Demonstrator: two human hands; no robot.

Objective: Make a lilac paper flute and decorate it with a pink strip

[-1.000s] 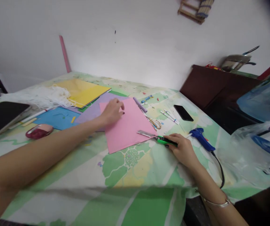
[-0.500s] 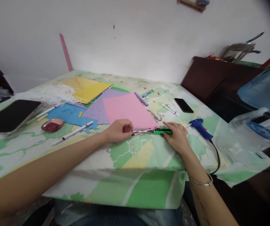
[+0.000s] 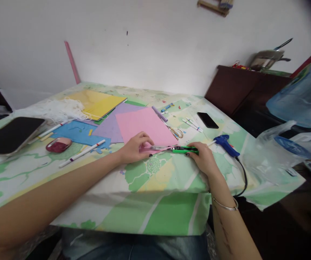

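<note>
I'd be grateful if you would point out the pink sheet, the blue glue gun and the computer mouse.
Pink sheet [image 3: 146, 124], head view: middle of its upper face.
Blue glue gun [image 3: 228, 147], head view: on its handle.
Computer mouse [image 3: 58, 145], head view: on its top.

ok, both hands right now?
Left hand: closed on the near edge of the pink sheet.
Right hand: closed around the green-handled cutting tool.
</note>
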